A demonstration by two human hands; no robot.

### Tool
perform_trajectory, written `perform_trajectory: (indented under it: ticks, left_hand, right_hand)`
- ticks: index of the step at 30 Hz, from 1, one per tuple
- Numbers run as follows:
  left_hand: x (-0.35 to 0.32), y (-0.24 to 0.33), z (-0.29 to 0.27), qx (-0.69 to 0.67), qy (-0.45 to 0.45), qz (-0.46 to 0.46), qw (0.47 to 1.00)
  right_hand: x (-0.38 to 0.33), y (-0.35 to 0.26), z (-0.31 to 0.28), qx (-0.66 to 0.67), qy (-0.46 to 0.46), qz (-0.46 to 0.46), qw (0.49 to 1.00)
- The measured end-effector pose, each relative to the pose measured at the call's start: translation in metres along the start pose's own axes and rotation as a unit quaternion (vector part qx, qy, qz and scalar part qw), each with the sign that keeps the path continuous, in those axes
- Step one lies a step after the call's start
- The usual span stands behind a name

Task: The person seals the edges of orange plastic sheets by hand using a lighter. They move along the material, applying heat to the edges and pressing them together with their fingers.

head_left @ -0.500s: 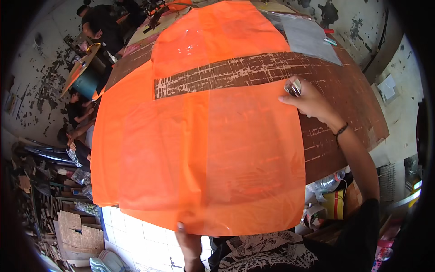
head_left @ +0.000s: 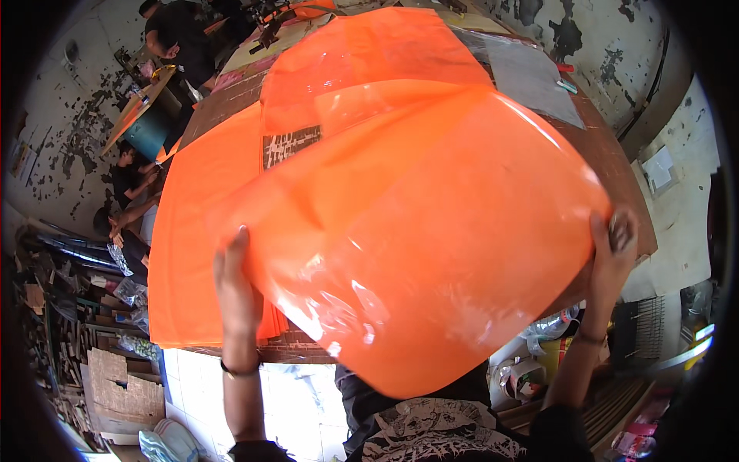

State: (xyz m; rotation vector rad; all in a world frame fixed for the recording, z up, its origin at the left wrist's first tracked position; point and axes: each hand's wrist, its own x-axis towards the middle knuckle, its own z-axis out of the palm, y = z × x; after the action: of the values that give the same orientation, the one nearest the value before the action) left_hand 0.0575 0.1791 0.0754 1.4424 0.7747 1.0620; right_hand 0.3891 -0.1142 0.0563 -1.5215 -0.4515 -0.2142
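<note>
A large glossy orange plastic sheet (head_left: 446,231) is raised off the table and bowed between my hands, its near edge hanging over the front edge. My left hand (head_left: 237,289) pinches its left side, thumb on top. At its right side my right hand (head_left: 613,250) is closed on the edge, with a small dark, shiny object in the fingers that is too small to name. Under the sheet on the left lies more orange sheeting (head_left: 192,254), flat on the table. A further orange sheet (head_left: 369,46) covers the table's far part.
The brown, scratched table (head_left: 223,108) shows around the sheets. A grey translucent sheet (head_left: 535,77) lies at the far right, by a small white-and-green item (head_left: 566,87). Scrap board (head_left: 123,393) is piled at lower left. Several people sit or stand at far left.
The top orange sheet has come up off the table and turned. My left hand moved up and left from the near edge; my right hand moved right and nearer.
</note>
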Motion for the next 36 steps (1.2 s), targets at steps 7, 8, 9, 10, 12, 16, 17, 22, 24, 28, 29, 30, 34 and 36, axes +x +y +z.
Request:
perform_trajectory:
  ticks: [7, 8, 9, 10, 12, 16, 17, 22, 24, 28, 29, 30, 34, 36]
  left_hand:
    - [0.013, -0.015, -0.007, 0.037, -0.141, -0.142, 0.979]
    - [0.013, -0.018, -0.008, 0.113, -0.160, -0.105, 0.975]
    - [0.020, -0.020, -0.008, 0.040, -0.114, -0.107, 0.987]
    - [0.029, -0.025, -0.009, 0.042, -0.113, -0.110, 0.987]
    - [0.044, -0.035, -0.018, 0.131, -0.127, -0.131, 0.975]
    - [0.021, -0.020, -0.017, 0.078, -0.176, -0.095, 0.977]
    - [0.009, -0.018, -0.017, 0.078, -0.176, -0.092, 0.977]
    - [0.007, -0.012, -0.027, -0.097, -0.114, -0.197, 0.969]
    - [0.027, -0.017, -0.016, -0.057, -0.123, -0.201, 0.970]
    - [0.059, -0.008, -0.002, 0.040, -0.225, -0.213, 0.950]
    - [0.065, -0.002, 0.005, 0.045, -0.229, -0.156, 0.960]
    - [0.070, 0.007, 0.013, 0.046, -0.229, -0.149, 0.961]
    - [0.073, 0.050, 0.028, 0.025, -0.207, 0.081, 0.975]
    - [0.072, 0.057, 0.028, -0.049, -0.189, 0.108, 0.975]
  right_hand:
    - [-0.121, -0.010, -0.024, -0.019, 0.057, 0.244, 0.968]
    - [-0.127, -0.014, -0.020, -0.013, 0.015, 0.236, 0.972]
    - [-0.132, -0.017, -0.016, -0.002, -0.037, 0.228, 0.973]
    - [-0.131, -0.019, -0.016, -0.003, -0.038, 0.230, 0.972]
    - [-0.125, -0.026, -0.018, -0.025, -0.064, 0.294, 0.953]
    - [-0.119, -0.035, -0.023, -0.012, -0.181, 0.326, 0.928]
    - [-0.118, -0.037, -0.027, -0.002, -0.207, 0.326, 0.923]
    - [-0.073, -0.024, -0.033, -0.106, -0.272, 0.170, 0.941]
    - [-0.037, -0.013, -0.014, -0.137, -0.335, 0.127, 0.923]
    - [0.007, -0.021, 0.031, -0.160, -0.467, 0.098, 0.864]
    - [0.014, -0.015, 0.037, -0.136, -0.465, 0.037, 0.874]
    - [0.014, -0.020, 0.040, -0.134, -0.462, 0.032, 0.876]
    - [0.000, -0.046, 0.047, -0.028, -0.290, -0.077, 0.954]
    - [-0.010, -0.048, 0.036, 0.015, -0.155, -0.043, 0.987]
